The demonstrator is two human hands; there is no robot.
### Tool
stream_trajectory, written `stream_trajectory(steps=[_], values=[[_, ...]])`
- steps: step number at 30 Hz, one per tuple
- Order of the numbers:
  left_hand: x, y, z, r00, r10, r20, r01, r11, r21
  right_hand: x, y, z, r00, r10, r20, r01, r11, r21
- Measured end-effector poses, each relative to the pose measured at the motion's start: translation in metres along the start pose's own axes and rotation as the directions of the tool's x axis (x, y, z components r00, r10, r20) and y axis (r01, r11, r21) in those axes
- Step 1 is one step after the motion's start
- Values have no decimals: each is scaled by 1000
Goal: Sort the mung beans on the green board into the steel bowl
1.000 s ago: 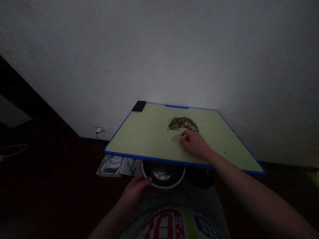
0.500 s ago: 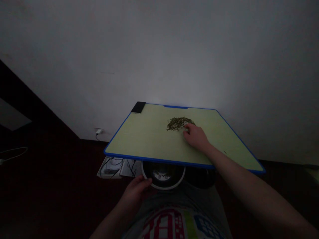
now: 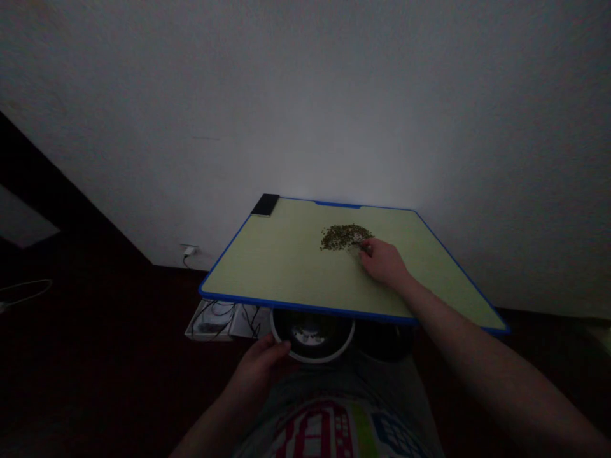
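Note:
A loose pile of small brownish-green grains or seeds lies spread on the pale yellow-green, blue-edged board. My right hand is at the pile's right edge, low over the board. Its thumb and fingertips are drawn together, with something dark at the tips too small to make out. Below the board's near edge, my left hand grips the left rim of a round bowl, thumb on top. The bowl has a pale rim, a dark inside and a few small bits at its bottom. Its far side is hidden under the board.
A black phone lies at the board's far left corner. White boxes with dark cables sit below the board on the left. A charger is plugged into the wall behind. A dark round object stands right of the bowl.
My right hand has shifted slightly right, away from the pile's middle, and its fingertips have drawn closer together. My left hand and the bowl stay in place.

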State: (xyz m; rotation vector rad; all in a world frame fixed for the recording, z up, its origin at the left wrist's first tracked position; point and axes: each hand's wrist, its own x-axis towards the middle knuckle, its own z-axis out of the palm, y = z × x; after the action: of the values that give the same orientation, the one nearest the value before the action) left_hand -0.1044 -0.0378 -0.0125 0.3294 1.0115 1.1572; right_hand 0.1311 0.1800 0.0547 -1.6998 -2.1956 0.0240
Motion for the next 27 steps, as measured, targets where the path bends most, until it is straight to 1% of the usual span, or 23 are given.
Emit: stream_trajectory(steps=[6,12,17,22,27], values=[[0,-1,-3,999,45,-12,-44,997,67,-2,7,-1,1000,6,6,-6,1000,20],[-1,-1,0,999,28,-23,-27,999,29,0,17,2,998,69,12,-70,995,72],[-1,-1,-2,999,33,-25,-32,998,51,1,19,5,996,94,1,-94,991,97],[-2,0,-1,999,15,-52,-14,1000,26,5,17,6,997,72,-5,-72,994,79],[-2,0,0,1000,20,-17,-19,999,27,7,20,6,999,36,2,-36,995,91]])
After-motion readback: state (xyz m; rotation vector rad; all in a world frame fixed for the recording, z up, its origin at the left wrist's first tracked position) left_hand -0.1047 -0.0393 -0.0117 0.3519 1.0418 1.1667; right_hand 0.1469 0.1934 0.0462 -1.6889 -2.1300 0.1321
